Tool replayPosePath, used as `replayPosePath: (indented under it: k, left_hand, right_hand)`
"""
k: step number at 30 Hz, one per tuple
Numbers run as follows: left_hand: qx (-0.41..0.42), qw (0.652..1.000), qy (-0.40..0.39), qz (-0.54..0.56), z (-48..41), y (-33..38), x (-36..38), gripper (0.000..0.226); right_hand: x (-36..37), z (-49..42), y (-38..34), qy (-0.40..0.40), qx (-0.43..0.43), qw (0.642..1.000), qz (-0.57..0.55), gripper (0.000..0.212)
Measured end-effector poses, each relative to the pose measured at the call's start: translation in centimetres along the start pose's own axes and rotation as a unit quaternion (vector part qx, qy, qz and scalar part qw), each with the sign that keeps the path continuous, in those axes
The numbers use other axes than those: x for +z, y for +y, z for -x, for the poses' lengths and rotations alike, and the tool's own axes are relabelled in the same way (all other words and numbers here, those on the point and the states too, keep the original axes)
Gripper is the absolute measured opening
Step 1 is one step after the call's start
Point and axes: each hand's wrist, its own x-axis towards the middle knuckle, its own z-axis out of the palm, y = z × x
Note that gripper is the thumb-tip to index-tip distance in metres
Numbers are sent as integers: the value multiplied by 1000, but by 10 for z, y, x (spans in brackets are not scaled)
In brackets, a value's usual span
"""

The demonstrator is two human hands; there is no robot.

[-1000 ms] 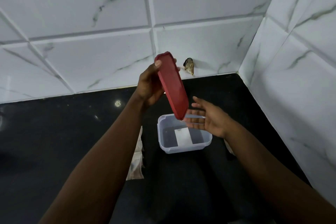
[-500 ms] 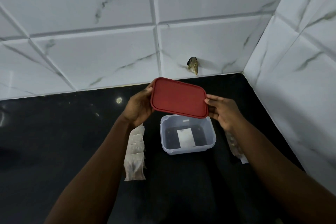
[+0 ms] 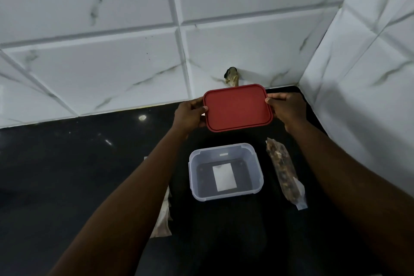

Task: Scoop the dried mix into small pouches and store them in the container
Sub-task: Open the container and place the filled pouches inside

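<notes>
Lid [image 3: 238,107] now beyond container [image 3: 224,196]; bag [image 3: 284,172] beside

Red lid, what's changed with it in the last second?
The red lid turned from on edge to level. The right hand, open before, took hold of its right end; the left hand kept its grip. The clear container, pouches and bag of mix stayed put.

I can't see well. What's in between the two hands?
The red lid: the left hand and right hand pinch its two short ends, seen in the head view.
</notes>
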Motion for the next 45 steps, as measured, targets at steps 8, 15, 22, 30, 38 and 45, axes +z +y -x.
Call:
replayPosePath:
  k: [8,15,22,30,38,45]
  left_hand:
    - [-33,987,46,-149,-45,-30,37,16]
    - [-84,979,29,-183,-69,-52,54,18]
    - [-119,971,38,-204,-76,-61,59,18]
    - [-43,969,56,-238,-49,-43,47,15]
    - [40,946,64,-316,13,-14,20,34]
    - [58,935,66,-344,68,-10,-11,26]
  right_hand:
    - [3,-52,57,-15,58,995,79,14]
    - [9,-62,78,-12,58,988,143,15]
    - [14,-60,88,-13,48,983,178,17]
    - [6,-29,60,-12,-25,982,185,26]
    - [22,39,17,-49,-128,980,145,20]
    - [41,103,-1,-91,-183,966,157,24]
